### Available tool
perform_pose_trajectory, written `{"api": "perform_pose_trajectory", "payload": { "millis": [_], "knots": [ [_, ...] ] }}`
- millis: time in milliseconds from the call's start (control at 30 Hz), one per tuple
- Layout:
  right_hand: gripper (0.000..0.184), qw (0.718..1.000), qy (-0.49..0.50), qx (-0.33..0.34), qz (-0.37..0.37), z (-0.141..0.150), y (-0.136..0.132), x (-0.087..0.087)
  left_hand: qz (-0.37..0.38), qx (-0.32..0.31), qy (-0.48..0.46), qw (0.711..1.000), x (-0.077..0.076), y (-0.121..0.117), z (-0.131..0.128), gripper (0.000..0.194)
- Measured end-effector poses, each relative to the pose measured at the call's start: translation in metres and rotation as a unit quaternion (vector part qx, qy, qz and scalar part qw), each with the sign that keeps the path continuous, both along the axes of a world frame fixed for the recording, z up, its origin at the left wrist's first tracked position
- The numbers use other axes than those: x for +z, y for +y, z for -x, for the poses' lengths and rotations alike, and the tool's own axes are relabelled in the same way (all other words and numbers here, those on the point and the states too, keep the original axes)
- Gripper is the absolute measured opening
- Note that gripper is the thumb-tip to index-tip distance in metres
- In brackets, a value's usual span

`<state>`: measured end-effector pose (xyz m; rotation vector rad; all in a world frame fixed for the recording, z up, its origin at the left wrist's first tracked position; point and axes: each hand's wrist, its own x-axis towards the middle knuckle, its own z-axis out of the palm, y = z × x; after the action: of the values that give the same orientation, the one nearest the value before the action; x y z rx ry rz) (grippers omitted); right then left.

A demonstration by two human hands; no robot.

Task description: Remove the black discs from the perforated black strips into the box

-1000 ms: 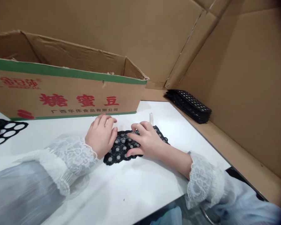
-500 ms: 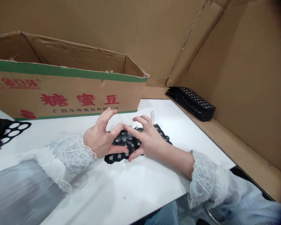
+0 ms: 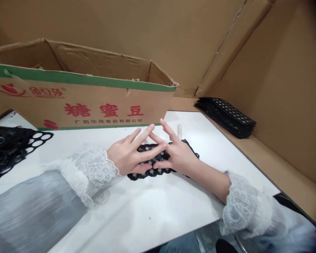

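A black perforated tray [image 3: 150, 171], its holes filled with small grey discs, lies on the white table [image 3: 152, 211]. My left hand [image 3: 130, 154] and my right hand [image 3: 177, 153] rest on top of it. The fingers of both are stretched out, and the fingertips cross above the tray's middle. Most of the tray is hidden beneath my palms. Neither hand grips anything. Both wrists wear white lace cuffs.
A long cardboard box [image 3: 76, 102] with a green band and red print stands behind my hands. Empty black ring trays [image 3: 7, 147] lie at the left. A stack of filled black trays [image 3: 226, 116] sits at the back right. Cardboard walls [image 3: 284, 88] enclose the table. A small white cylinder [image 3: 179, 130] stands nearby.
My fingers went from curled, pressing on the tray, to stretched out and crossing at the tips. The camera view shifted so the scene sits further right.
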<state>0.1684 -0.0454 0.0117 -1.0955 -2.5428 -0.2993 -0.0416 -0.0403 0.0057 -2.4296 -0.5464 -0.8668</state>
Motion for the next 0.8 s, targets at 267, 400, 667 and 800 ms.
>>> {"api": "perform_pose_trajectory", "payload": {
  "millis": [267, 400, 667, 800],
  "knots": [
    [0.047, 0.996, 0.007, -0.010, -0.093, -0.0025, 0.0001, -0.0087, -0.118, -0.033, -0.018, 0.992, 0.0016, -0.0023, 0.0038, 0.013],
    [0.053, 0.998, 0.033, 0.015, -0.048, -0.0035, -0.0001, -0.0058, -0.104, -0.058, 0.000, 0.993, -0.0010, -0.0030, 0.0031, 0.027],
    [0.032, 0.995, -0.042, 0.044, -0.074, -0.0013, -0.0034, -0.0024, -0.109, -0.130, 0.017, 0.985, -0.0028, -0.0026, 0.0070, 0.014],
    [0.036, 0.994, -0.015, 0.091, -0.064, -0.0014, -0.0021, -0.0055, -0.092, -0.138, -0.038, 0.985, -0.0045, -0.0062, -0.0001, 0.026]
  ]
}}
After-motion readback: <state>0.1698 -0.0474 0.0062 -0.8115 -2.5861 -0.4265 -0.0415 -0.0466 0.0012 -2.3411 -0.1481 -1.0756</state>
